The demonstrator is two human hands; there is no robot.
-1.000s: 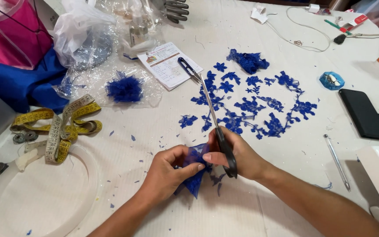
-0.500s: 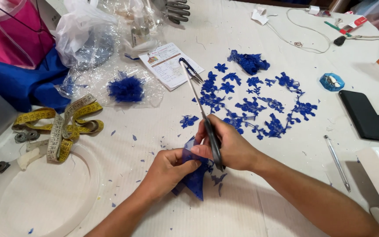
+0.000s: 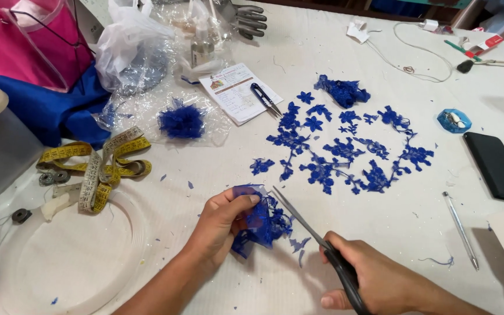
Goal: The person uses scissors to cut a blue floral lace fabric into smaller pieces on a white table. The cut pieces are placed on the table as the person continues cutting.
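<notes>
Blue lace scrap [image 3: 261, 220] — one, left hand [image 3: 220, 224] grip pinching it, right hand [image 3: 374, 280] grip closed on one scissors [image 3: 316, 245].

Lace cutouts [image 3: 345, 149] crowd ahead; bare table [image 3: 205, 169] lies leftward.

Yellow tape measure [image 3: 97, 166], black phone [image 3: 497, 166], small thread snips [image 3: 265, 98], silver pen [image 3: 461, 230]

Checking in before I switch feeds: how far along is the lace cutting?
Done: many cut blue lace flowers lie spread on the table. In hand: left hand holds a blue lace piece; right hand holds scissors, blades open. Left: that piece, the bunched lace.
</notes>
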